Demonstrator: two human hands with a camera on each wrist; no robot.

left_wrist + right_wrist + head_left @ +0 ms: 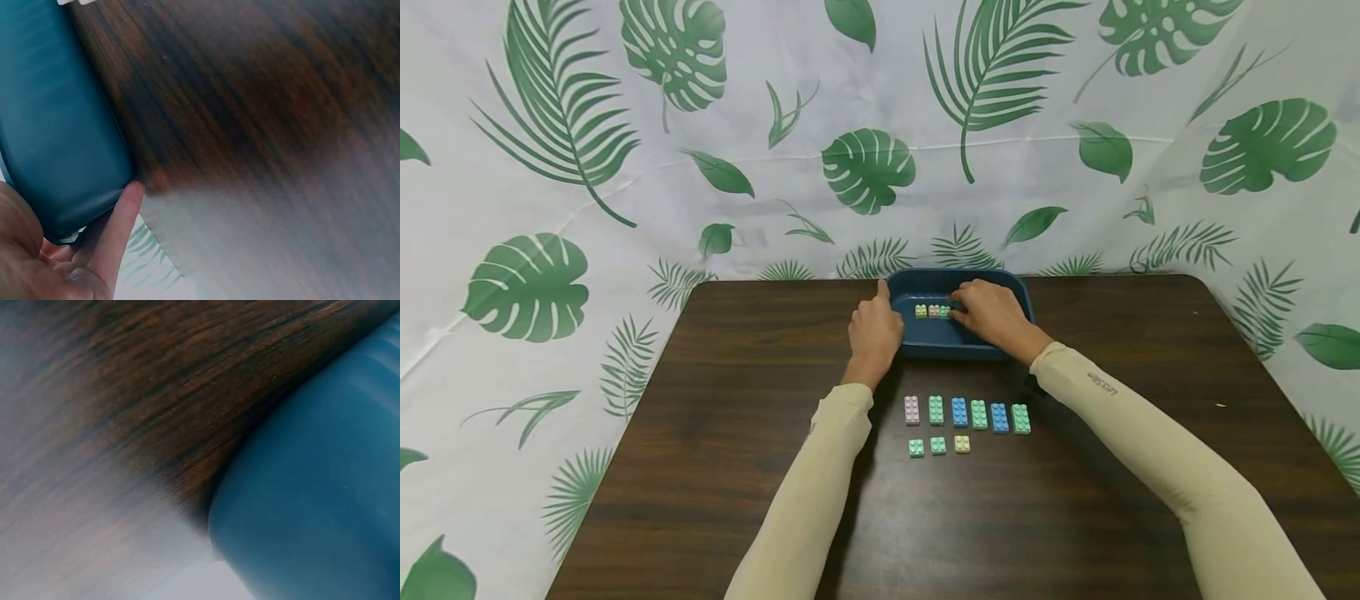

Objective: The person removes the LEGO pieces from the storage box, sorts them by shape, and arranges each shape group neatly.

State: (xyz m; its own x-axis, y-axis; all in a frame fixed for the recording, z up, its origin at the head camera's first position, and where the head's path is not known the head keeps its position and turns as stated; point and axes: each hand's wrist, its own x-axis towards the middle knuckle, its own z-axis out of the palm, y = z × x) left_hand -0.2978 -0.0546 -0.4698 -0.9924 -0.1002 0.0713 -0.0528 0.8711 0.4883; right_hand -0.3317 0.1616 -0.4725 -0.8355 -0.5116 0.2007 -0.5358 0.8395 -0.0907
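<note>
The dark blue tray stands at the table's back. My left hand holds its left end, one finger reaching along the outside, as the left wrist view also shows. My right hand reaches in over the tray's right side. Inside, a yellow brick, a pink brick and a green brick sit in a row. One right fingertip lies against the green brick's right side; another is spread apart farther back. In the right wrist view, the tray's outer wall shows but no fingers.
In front of the tray, several long toy bricks form a row, among them a pink brick and a blue brick. Nearer lie small green bricks and a small yellow brick. A leaf-patterned cloth hangs behind the wooden table.
</note>
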